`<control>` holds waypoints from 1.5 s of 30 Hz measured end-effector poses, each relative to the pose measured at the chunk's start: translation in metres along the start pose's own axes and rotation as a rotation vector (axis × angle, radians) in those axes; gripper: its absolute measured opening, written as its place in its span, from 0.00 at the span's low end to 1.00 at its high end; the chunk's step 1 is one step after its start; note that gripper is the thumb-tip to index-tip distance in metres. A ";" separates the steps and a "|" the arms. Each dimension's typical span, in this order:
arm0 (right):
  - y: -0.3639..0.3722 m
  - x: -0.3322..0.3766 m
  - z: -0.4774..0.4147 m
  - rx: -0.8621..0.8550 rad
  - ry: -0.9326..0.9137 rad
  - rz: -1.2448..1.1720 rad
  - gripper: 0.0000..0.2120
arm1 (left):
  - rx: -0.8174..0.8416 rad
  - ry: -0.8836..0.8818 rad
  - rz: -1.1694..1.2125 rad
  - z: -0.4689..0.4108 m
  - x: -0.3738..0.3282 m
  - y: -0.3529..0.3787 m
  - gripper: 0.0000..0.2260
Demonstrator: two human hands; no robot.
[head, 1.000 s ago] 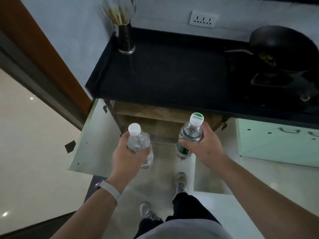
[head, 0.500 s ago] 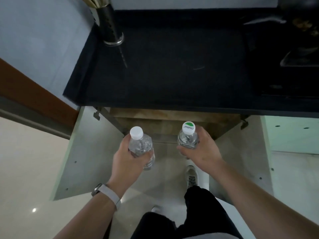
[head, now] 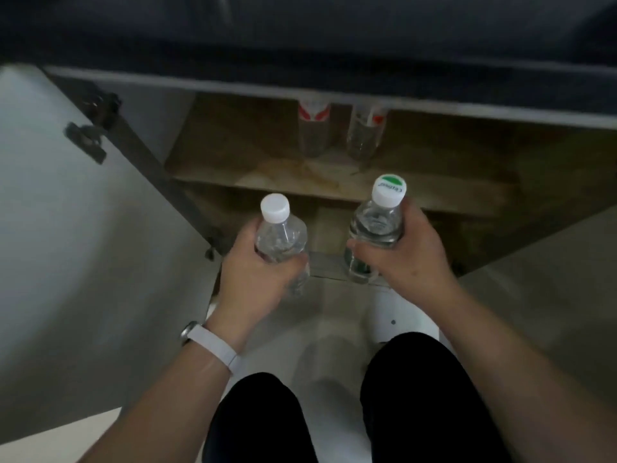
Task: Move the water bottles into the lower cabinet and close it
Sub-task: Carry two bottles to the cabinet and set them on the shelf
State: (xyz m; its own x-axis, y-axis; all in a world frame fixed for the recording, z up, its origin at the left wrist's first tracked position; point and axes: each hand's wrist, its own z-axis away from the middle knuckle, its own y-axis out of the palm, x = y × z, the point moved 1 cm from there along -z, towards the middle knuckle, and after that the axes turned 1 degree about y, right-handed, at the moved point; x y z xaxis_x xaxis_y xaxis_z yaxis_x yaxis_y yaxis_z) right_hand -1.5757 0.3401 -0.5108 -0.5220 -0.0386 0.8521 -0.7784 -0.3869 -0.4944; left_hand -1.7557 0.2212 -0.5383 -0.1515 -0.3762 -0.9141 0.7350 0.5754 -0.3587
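The left hand grips a clear plastic water bottle with a plain white cap. Its fingers and thumb are curled round the bottle's upper body, and the cap stands free above the hand. The right hand grips a clear plastic water bottle with a green-marked white cap in the same way. Its thumb lies across the near side, and a green-labelled lower part shows below the thumb. Both bottles are upright, side by side with a gap between them, just in front of the opening of the lower cabinet with a brown wooden interior. Neither rests on anything.

Inside, on the wooden shelf, a clear bottle with a red-and-white label stands toward the back, with a second labelled clear bottle just beside it. Both are beyond the held bottles, and their tops are hidden by the edge of the dark counter above.

The pale grey left door is swung wide open on the left and carries dark metal hinges. The pale grey right door is open on the right. A white wristband circles the left wrist. Black trousers show at the bottom, above the pale floor. The picture is somewhat blurred.
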 end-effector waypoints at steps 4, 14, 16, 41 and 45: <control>0.012 -0.021 -0.024 -0.004 -0.078 -0.057 0.26 | 0.027 0.074 0.018 -0.036 0.031 0.014 0.30; -0.011 -0.027 -0.069 -0.131 -0.180 -0.145 0.26 | -0.004 0.303 0.016 -0.078 -0.012 0.027 0.30; -0.020 -0.021 -0.079 -0.172 -0.200 -0.135 0.27 | -0.024 0.331 0.041 -0.085 -0.029 0.032 0.31; -0.025 -0.079 -0.154 -0.215 -0.157 -0.106 0.37 | 0.144 0.418 -0.023 -0.158 -0.039 0.142 0.29; -0.019 -0.097 -0.155 -0.219 -0.130 -0.018 0.35 | 0.151 0.376 -0.076 -0.159 -0.013 0.148 0.28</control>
State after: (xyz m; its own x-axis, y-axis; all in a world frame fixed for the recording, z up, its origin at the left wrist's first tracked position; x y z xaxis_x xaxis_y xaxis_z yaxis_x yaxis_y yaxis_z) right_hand -1.5639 0.4937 -0.6101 -0.4691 -0.1570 0.8691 -0.8516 -0.1803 -0.4922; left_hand -1.7497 0.4269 -0.6098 -0.4194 -0.1052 -0.9017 0.7971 0.4326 -0.4212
